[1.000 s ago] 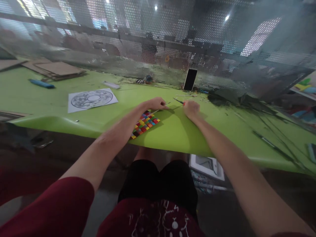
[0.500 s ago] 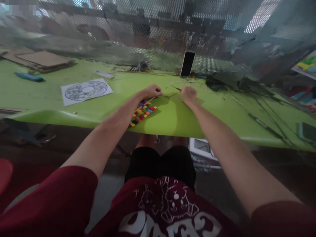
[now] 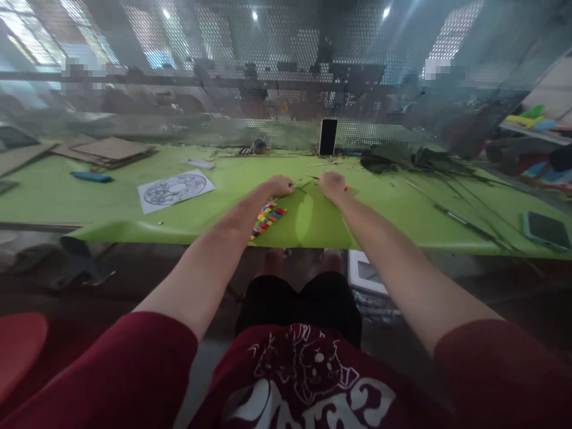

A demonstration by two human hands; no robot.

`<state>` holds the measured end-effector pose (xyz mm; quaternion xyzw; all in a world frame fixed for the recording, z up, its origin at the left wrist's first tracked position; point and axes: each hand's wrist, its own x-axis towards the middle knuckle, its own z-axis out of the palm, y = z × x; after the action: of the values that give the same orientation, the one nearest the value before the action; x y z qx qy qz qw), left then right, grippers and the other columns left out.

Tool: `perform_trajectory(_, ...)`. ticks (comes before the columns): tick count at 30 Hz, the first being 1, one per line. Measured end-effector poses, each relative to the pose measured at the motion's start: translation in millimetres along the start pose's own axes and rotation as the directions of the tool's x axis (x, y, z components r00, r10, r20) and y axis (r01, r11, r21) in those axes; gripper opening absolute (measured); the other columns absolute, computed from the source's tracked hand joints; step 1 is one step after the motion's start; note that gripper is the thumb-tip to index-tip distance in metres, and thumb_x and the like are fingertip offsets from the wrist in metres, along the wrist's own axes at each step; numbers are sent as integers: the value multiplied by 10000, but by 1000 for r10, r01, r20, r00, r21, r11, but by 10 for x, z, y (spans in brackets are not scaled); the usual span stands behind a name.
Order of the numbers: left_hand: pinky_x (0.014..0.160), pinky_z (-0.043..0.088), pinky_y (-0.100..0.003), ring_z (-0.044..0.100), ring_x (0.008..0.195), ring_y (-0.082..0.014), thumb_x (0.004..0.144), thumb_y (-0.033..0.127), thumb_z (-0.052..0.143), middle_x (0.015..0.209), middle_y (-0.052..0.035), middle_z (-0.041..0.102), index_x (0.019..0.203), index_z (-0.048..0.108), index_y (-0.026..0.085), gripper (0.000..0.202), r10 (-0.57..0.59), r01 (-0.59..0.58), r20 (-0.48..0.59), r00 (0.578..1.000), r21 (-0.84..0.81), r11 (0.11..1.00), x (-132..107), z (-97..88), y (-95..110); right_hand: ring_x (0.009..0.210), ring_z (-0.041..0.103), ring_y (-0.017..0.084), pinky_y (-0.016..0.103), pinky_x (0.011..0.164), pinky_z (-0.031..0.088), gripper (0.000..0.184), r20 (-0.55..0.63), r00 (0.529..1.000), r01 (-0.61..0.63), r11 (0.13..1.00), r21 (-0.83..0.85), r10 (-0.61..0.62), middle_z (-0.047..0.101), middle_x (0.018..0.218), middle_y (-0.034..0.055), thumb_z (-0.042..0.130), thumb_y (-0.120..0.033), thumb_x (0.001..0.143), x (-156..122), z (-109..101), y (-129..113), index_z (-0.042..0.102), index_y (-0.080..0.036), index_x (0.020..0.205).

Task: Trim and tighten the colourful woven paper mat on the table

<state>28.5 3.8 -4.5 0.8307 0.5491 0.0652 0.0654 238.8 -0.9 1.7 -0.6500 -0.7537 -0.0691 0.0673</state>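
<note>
My left hand (image 3: 280,185) is closed over the green table, pinching a thin pale strip whose ends are hard to see. To its right, my right hand (image 3: 333,184) is wrapped round a small knife (image 3: 347,187) with an orange-red handle, its dark pointed tip facing my left hand. A small gap separates the two hands. Below my left wrist lies a multicoloured checkered piece (image 3: 270,219), partly covered by the forearm. A printed sheet with a ring-shaped pattern (image 3: 176,189) lies left of my left hand.
Cardboard sheets (image 3: 117,149) and a blue cutter (image 3: 92,177) are at the left. A phone (image 3: 328,137) stands against the mesh screen. Dark leaves with long stems (image 3: 393,159), a slim dark tool (image 3: 462,220) and another phone (image 3: 547,230) lie at the right.
The view has tilted up, showing more of the mesh screen. My right hand has turned, so the knife's handle end now shows behind it. Both hands stay closed and near each other.
</note>
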Motion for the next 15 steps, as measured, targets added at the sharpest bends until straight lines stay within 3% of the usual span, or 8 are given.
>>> perform_trajectory(3, 729, 423, -282, 607, 803, -226, 724, 322, 577, 843, -92, 734, 910, 780, 163, 318, -25, 24, 63, 998, 15, 1000, 53, -80, 22, 1032, 649, 264, 346, 851, 485, 333, -16, 999, -35, 999, 13, 35, 694, 1058, 284, 448, -158, 1023, 35, 41, 17, 677, 76, 1086)
perform_trajectory(8, 701, 438, -305, 620, 751, -235, 706, 289, 575, 846, -142, 742, 934, 792, 111, 362, -54, 52, 154, 987, 18, 999, 93, -173, 99, 1037, 666, 222, 437, 900, 564, 329, -7, 997, -79, 997, 13, 79, 671, 1194, 88, 631, -390, 981, 98, 98, 42, 648, -140, 1194)
perform_trajectory(12, 668, 436, -321, 611, 672, -238, 697, 298, 594, 704, -137, 701, 841, 784, 96, 312, -67, 68, 179, 982, 3, 998, 95, -205, 166, 1069, 681, 283, 421, 875, 542, 321, -24, 998, -60, 998, 15, 61, 724, 1141, 191, 477, -283, 1039, 91, 95, 52, 715, -90, 1133)
perform_trajectory(15, 667, 428, -321, 591, 638, -229, 697, 304, 608, 551, -98, 626, 742, 760, 114, 248, -78, 83, 174, 982, -18, 996, 87, -225, 191, 1064, 693, 314, 414, 848, 539, 354, -44, 999, -31, 999, 5, 32, 735, 1122, 219, 439, -246, 1023, 88, 98, 65, 751, -100, 1103)
